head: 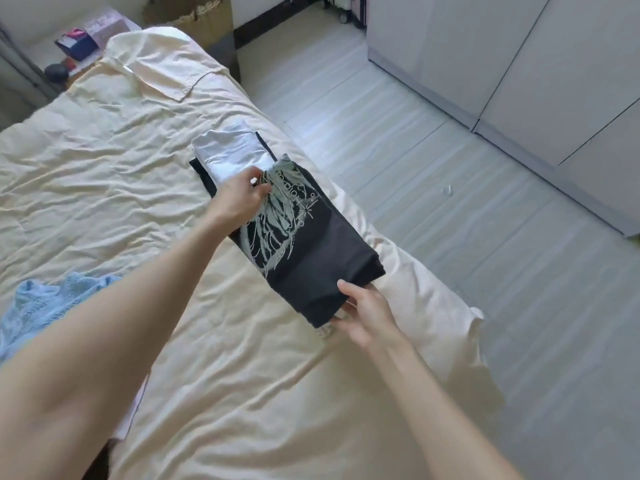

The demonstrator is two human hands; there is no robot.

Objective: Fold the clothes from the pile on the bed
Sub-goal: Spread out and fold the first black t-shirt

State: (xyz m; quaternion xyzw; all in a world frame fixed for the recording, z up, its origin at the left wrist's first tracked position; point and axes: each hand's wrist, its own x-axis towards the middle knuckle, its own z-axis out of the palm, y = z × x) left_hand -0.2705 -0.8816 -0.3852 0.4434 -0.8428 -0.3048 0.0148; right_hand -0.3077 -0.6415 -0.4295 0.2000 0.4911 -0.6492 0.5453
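A folded black T-shirt (311, 247) with a pale green print lies near the right edge of the bed (104, 174). My left hand (239, 199) pinches its far end, fingers curled into the cloth. My right hand (367, 315) grips its near corner, thumb on top and fingers underneath. Just beyond it sits a folded white garment (230, 150) on top of a dark folded one (201, 169). A light blue knitted garment (45, 303) lies crumpled at the left, partly behind my left arm.
The bed has a wrinkled cream cover and a pillow (166, 64) at its head. A bedside table (79, 43) with boxes stands at the far left. Grey floor (415, 150) and white wardrobe doors (519, 64) lie to the right.
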